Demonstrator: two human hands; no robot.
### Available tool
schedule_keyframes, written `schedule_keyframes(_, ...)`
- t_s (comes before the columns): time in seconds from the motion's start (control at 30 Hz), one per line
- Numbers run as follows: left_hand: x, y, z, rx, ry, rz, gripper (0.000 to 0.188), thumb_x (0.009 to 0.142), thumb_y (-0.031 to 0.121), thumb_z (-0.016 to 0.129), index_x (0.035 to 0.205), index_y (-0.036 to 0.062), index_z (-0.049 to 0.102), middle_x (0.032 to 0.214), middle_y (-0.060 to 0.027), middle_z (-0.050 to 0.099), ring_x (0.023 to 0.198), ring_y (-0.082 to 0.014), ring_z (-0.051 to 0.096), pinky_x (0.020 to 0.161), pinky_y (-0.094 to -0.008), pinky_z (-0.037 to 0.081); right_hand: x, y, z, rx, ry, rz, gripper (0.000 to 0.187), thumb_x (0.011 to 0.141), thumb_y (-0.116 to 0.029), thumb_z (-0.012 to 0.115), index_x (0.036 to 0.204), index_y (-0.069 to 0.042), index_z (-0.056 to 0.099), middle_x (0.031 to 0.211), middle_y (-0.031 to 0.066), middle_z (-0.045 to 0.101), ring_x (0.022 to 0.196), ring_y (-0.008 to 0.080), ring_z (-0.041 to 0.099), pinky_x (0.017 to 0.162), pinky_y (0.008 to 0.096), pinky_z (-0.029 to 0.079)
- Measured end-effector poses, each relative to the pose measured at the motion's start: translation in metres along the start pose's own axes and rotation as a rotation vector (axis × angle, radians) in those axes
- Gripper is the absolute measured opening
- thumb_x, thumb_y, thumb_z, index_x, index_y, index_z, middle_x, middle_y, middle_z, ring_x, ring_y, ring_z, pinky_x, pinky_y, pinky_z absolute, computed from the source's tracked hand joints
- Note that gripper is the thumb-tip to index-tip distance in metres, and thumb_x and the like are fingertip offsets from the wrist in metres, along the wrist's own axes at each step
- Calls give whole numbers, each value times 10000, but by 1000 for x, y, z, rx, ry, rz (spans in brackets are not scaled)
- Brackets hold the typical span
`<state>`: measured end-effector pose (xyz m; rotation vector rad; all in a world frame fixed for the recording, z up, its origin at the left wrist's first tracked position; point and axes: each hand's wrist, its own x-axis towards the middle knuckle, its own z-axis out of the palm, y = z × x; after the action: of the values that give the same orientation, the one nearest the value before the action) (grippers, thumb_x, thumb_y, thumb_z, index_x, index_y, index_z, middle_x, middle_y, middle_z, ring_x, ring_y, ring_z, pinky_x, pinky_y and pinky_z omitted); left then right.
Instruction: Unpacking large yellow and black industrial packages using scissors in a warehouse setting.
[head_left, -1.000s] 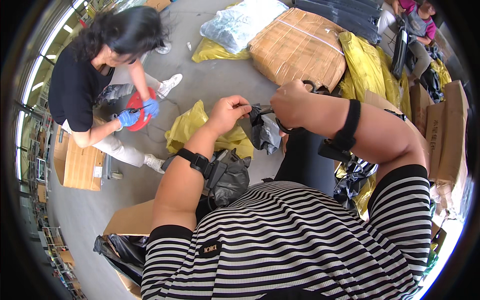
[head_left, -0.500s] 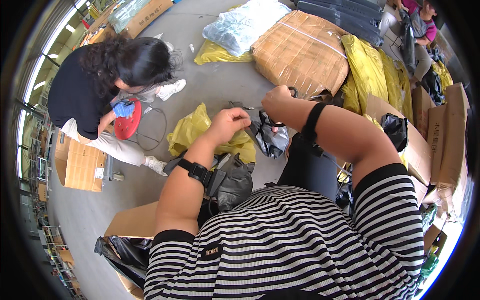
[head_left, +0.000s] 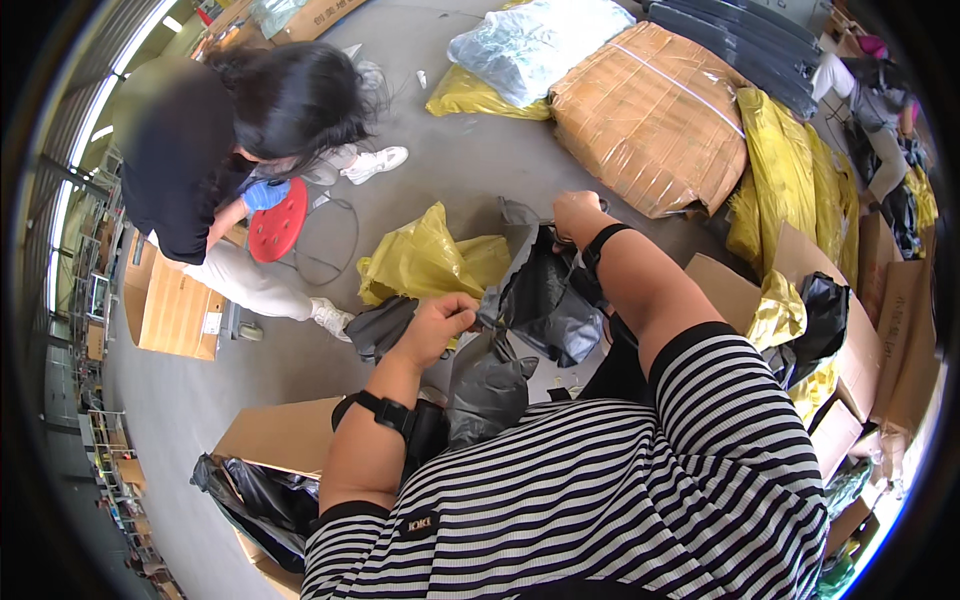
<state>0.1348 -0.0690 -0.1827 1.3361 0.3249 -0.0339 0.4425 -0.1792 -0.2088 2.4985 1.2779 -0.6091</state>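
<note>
Position of grey bag (head_left: 546,305).
Right of the left grip (head_left: 438,328), pinched by it; beside the curled right grip (head_left: 578,216), hold unclear.

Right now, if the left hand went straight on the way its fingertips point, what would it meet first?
Most likely the crumpled dark grey plastic bag just to the right of the left hand; depth is unclear, so the fingertips may already touch its edge.

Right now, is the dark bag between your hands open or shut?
Open: the dark bag has its edges spread apart at the top.
</note>
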Motion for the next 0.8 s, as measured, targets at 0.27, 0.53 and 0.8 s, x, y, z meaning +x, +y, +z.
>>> schedule_keyframes(0.27, -8, -24, 0, -726, 85, 70, 299, 981, 306, 470, 1203, 112, 518, 1288, -105, 537, 1184, -319, 519, 954, -555, 425, 1, -9, 35, 1042, -449, 328, 916, 685, -649, 713, 1326, -35, 491, 1399, 209, 436, 1194, 397, 515, 914, 551, 452)
schedule_keyframes(0.53, 19, -26, 9, -960, 115, 172, 430, 998, 370, 399, 1271, 49, 483, 1300, -141, 544, 1192, -333, 514, 995, -514, 403, -139, -69, 90, 2276, -721, 532, 448, 939, -426, 419, 1177, -75, 563, 1196, 95, 609, 1102, 270, 589, 988, 472, 417)
schedule_keyframes(0.8, 22, 10, 24, -911, 97, 297, 445, 989, 387, 429, 1224, 20, 521, 1217, -163, 594, 1099, -308, 587, 934, -479, 477, -160, -51, 56, 2535, -671, 107, 320, 813, -158, 523, 1091, -9, 571, 1097, 116, 618, 1017, 281, 592, 928, 447, 444)
